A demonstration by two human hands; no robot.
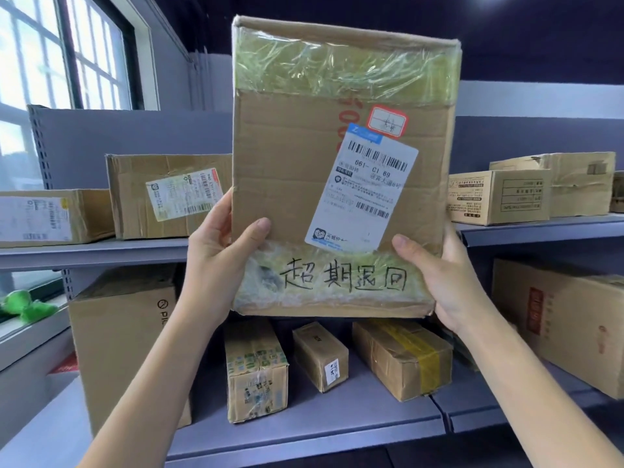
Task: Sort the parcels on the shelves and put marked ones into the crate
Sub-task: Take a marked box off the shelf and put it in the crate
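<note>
I hold a flat cardboard parcel (287, 170) upright in front of the shelves, its face towards me. It carries a white shipping label, a small red-bordered sticker, clear tape at top and bottom, and black handwritten characters across the lower tape. My left hand (219, 261) grips its lower left edge with the thumb on the front. My right hand (439, 282) grips the lower right corner the same way. No crate is in view.
Upper grey shelf (94, 253) holds two labelled boxes (169, 197) at left and printed boxes (499, 197) at right. Lower shelf (304, 430) holds a tall box (121, 349), three small taped parcels (256, 369) and a large box (567, 322). A window is at left.
</note>
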